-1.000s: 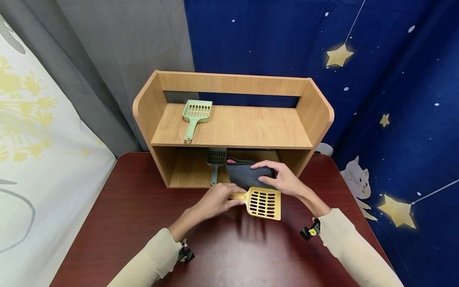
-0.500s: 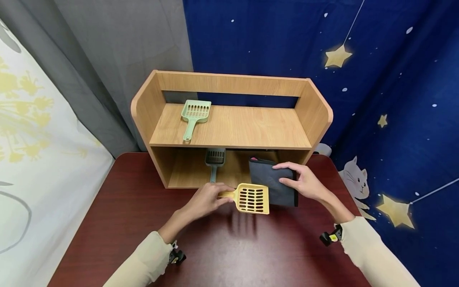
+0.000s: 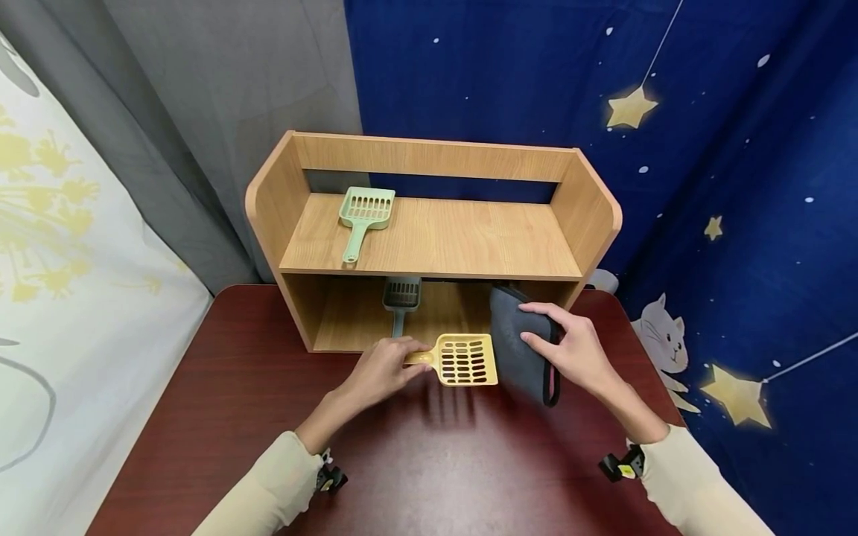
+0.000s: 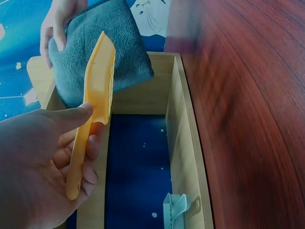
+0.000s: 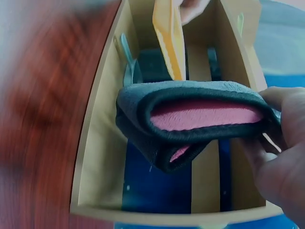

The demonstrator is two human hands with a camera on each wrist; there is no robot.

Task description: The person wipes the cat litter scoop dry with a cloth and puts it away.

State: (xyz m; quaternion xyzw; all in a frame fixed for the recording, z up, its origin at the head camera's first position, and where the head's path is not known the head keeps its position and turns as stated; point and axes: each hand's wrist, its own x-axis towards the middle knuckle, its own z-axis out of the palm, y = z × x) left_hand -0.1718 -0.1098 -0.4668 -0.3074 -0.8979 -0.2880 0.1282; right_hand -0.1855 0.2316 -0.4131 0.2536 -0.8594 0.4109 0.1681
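My left hand [image 3: 378, 376] grips the handle of a yellow litter scoop [image 3: 467, 359] in front of the shelf, its slotted head pointing right. In the left wrist view the thumb lies along the scoop, with fingers curled under the handle. To the right, my right hand [image 3: 578, 350] pinches a folded grey cloth [image 3: 519, 339] by its right side, thumb and fingers on opposite faces. Black edging and pink inner layers [image 5: 205, 114] of the cloth show in the right wrist view. The cloth hangs tilted before the lower shelf's right end, right beside the scoop's tip.
A two-tier wooden shelf [image 3: 436, 253] stands at the back of the dark red table [image 3: 429, 476]. On its upper tier lies a green litter scoop [image 3: 358, 231]; a grey litter scoop [image 3: 402, 296] lies on the lower tier. Curtains [image 3: 469, 67] hang behind.
My right hand has carried the cloth rightward from in front of the lower tier's middle and turned it more upright. My left hand has shifted left with the yellow scoop, whose head has tipped upward.
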